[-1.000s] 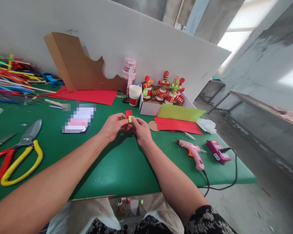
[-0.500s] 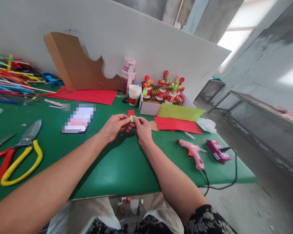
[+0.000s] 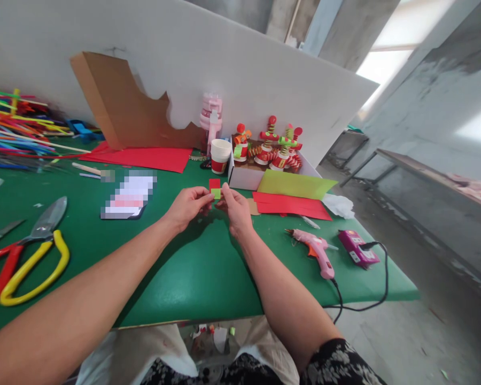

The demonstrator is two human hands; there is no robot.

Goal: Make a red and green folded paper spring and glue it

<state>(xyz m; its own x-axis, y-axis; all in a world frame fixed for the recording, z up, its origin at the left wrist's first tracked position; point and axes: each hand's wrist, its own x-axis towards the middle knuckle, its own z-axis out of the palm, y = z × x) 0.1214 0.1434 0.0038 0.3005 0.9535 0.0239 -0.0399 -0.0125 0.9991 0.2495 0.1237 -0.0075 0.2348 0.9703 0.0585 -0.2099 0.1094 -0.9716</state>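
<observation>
Over the middle of the green table, two small paper strips cross at an angle: a red paper strip (image 3: 214,183) points away from me, and a light-green paper strip (image 3: 216,193) lies over it. My left hand (image 3: 190,207) pinches them at their left edge between thumb and fingers. From the right, my right hand (image 3: 237,210) closes its fingers at the strips' edge, thumb raised beside the green one. The fingertips partly hide the strips' lower ends. A white paper-cup stack (image 3: 220,155) stands just beyond both hands.
Right of my hands lie a pink glue gun (image 3: 315,250), a purple power box (image 3: 358,248) and red paper (image 3: 291,206). Behind, a box (image 3: 246,177) holds several paper-cup figures. At left are scissors (image 3: 44,230), a phone (image 3: 128,198) and colourful sticks (image 3: 16,128).
My right thumb has lifted off the green strip and shifted slightly right, exposing more of it. The left hand has kept its pinch almost unmoved.
</observation>
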